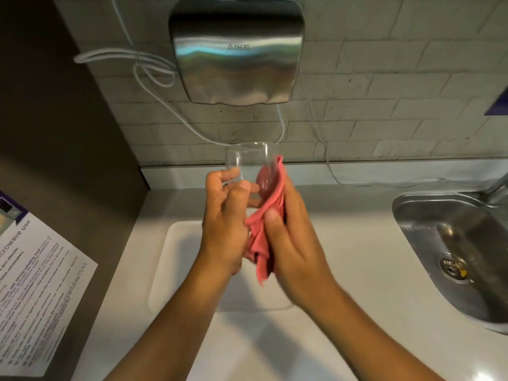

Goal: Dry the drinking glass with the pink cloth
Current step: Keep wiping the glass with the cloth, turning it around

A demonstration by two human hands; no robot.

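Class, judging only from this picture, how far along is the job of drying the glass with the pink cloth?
Done: the clear drinking glass is lifted above the white tray, gripped by the left hand. In hand: the right hand presses the pink cloth against its side. Left: wiping the remaining surfaces, probably including the inside, then setting it down.

Counter (343, 257) was white, smooth, ran left to right under tiled wall, met it at low white upstand (384, 171). White tray (176, 259) lay flat on counter near centre, rim raised, corners rounded, partly hidden behind arms. Steel sink (428, 213) was set into counter at right, well apart from tray; drain (453, 269) showed in basin bottom. White cable (334, 174) trailed down wall onto upstand and along counter back toward sink. Dark panel bounded counter at left
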